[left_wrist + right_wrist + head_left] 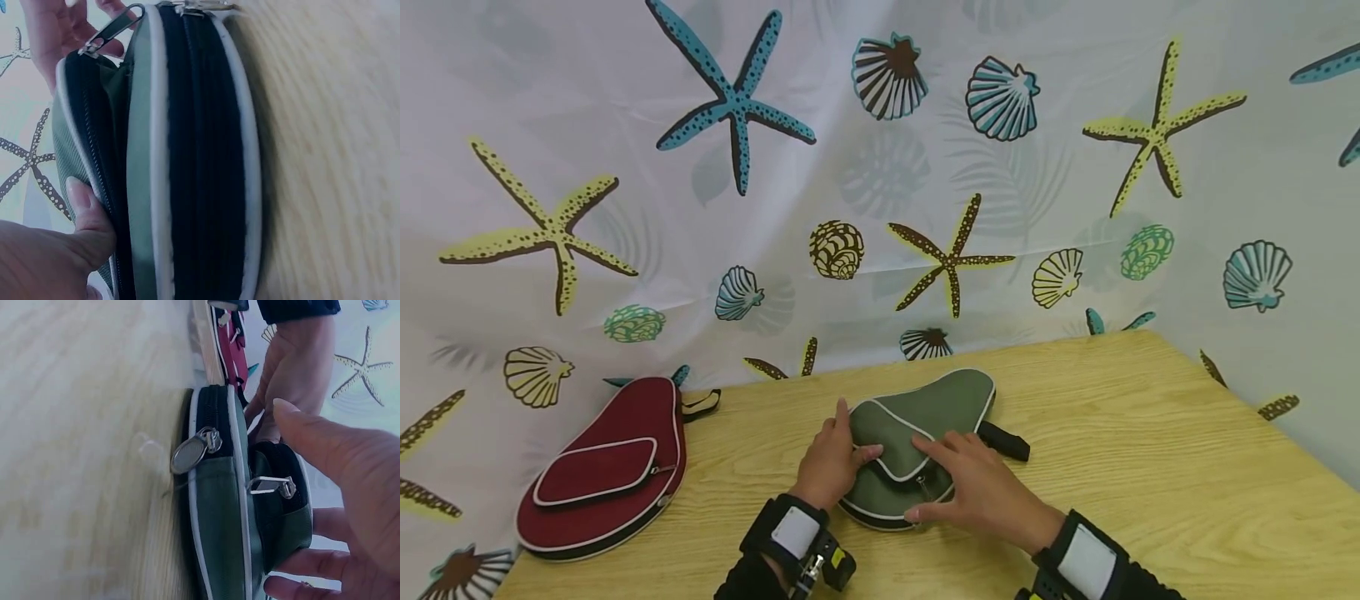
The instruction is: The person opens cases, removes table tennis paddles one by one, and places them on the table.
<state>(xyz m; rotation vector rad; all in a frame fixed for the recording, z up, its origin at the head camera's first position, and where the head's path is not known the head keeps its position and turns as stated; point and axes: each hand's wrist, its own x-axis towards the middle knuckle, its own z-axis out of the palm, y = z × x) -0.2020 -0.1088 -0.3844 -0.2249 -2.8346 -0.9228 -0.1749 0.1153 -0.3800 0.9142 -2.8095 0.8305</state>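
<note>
A green table tennis paddle case [891, 433] with white piping lies on the table, its narrower end pointing to the back right. My left hand [827, 462] holds its left side, with the thumb [87, 212] on the edge of the raised front pocket [75, 144] and the fingers along the rim. My right hand [973, 483] rests its fingertips on the pocket from the right. Its thumb [312, 434] points away from the fingers, near the case's lower edge. Metal zipper pulls hang from the pocket zipper [275, 485] and the main zipper [194, 450].
A red paddle case [606, 475] of the same shape lies at the left, with a black wrist strap [702, 406]. Another black strap [1003, 440] sticks out right of the green case. Behind the wooden table [1150, 450] hangs a white cloth [850, 167] printed with starfish and shells.
</note>
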